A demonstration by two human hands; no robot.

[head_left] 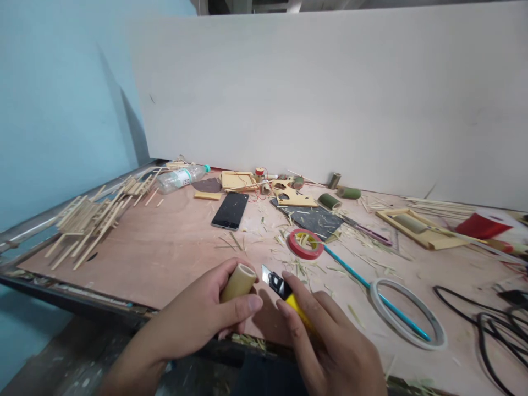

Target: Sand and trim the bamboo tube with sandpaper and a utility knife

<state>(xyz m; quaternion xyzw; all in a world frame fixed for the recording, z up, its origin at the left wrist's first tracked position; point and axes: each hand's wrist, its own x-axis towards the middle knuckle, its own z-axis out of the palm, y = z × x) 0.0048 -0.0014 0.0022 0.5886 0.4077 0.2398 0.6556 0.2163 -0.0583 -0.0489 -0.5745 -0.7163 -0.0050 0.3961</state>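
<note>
My left hand is wrapped around a short hollow bamboo tube, its open end tilted up and to the right. My right hand grips a yellow utility knife whose blade tip points at the tube's rim, a little apart from it. Both hands hover over the near edge of the plywood table. A red tape roll lies just beyond the knife.
A black phone, a plastic bottle, bamboo sticks at the left, bamboo pieces, a dark mat, a teal rod through a white tape ring, black cables and shavings litter the table. A white board stands behind.
</note>
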